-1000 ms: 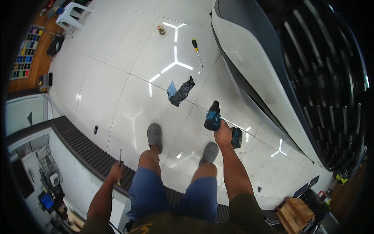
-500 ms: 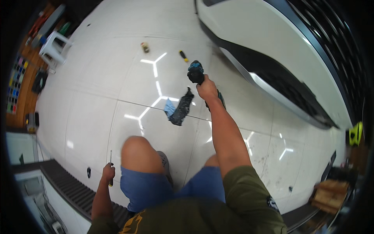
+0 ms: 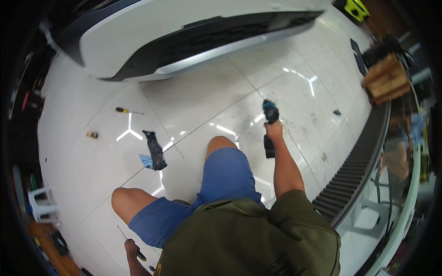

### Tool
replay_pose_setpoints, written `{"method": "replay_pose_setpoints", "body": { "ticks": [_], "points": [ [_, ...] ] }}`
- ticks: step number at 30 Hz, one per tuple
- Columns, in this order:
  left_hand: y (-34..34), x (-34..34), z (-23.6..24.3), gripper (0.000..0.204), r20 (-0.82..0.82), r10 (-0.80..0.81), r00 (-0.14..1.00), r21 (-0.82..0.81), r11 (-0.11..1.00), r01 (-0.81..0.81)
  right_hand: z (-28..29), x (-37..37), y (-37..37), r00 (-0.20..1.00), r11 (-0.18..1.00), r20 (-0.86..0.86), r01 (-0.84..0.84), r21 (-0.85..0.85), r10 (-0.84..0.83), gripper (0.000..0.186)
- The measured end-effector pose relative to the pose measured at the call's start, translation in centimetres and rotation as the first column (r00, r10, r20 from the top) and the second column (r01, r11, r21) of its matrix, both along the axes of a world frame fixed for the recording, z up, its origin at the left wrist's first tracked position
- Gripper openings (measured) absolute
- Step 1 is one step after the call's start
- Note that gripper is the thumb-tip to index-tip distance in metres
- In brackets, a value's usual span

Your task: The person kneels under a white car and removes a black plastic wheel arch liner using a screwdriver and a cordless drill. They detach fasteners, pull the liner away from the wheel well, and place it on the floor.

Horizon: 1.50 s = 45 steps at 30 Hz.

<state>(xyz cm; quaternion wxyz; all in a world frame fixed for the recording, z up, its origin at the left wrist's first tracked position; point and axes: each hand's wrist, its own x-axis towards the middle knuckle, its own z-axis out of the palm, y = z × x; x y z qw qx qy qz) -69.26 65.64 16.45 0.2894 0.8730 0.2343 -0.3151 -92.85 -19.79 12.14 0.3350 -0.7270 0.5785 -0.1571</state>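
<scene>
Down at the lower left, my left hand [image 3: 132, 248] is closed around a screwdriver [image 3: 141, 256], its thin shaft pointing up and away from me. My right hand [image 3: 275, 132] reaches forward with its fingers wrapped round the grip of a black and blue cordless drill [image 3: 271, 112]. The drill is held over the tiled floor, apart from the car bumper [image 3: 152, 57] ahead. Another screwdriver [image 3: 122, 110], yellow and black, lies on the floor below the bumper. Nearby are a crumpled black plastic sheet [image 3: 155, 151] and a light blue cloth [image 3: 146, 161].
A small container [image 3: 92, 135] lies on the floor at the left. White plastic stools [image 3: 43, 202] stand at the left edge. Along the right runs a dark ribbed grate [image 3: 354, 161], with a wooden crate [image 3: 386, 82] at its far end.
My view has swung to the right, so the bumper and the floor items now appear farther left. My right hand still grips the drill, my left the screwdriver.
</scene>
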Motion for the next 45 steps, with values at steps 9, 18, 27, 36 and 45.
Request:
{"method": "replay_pose_setpoints", "body": {
  "ticks": [9, 18, 27, 36, 45],
  "points": [
    [-11.0, 9.1, 5.7, 0.014, -0.108, -0.2, 0.974, 0.088, 0.974, 0.21, 0.5, -21.7, -1.0, 0.962, 0.618, -0.224, 0.082, 0.781, 0.155, 0.022],
    [-17.9, 18.5, 6.6, 0.034, 0.08, -0.289, 0.954, 0.108, 0.954, 0.28, 4.2, -19.4, -17.8, 0.858, 0.972, -0.457, 0.212, -0.099, -0.234, 0.036],
    [-21.8, 19.3, 4.1, 0.021, -0.055, -0.314, 0.948, 0.193, 0.928, 0.319, 2.4, -23.7, -18.6, 0.762, 0.836, -0.359, 0.536, -0.116, -0.539, 0.036],
    [-32.3, 18.3, 1.5, 0.025, -0.102, -0.438, 0.893, 0.21, 0.868, 0.449, 2.0, -3.8, -30.8, 0.256, 0.773, 0.733, 0.302, 0.559, -0.63, 0.015],
    [-41.6, 18.8, 1.9, 0.033, -0.175, -0.551, 0.816, 0.224, 0.785, 0.578, -6.3, 7.4, -23.6, 0.239, 0.575, 0.604, -0.183, 0.797, -0.76, 0.009]
  ]
}}
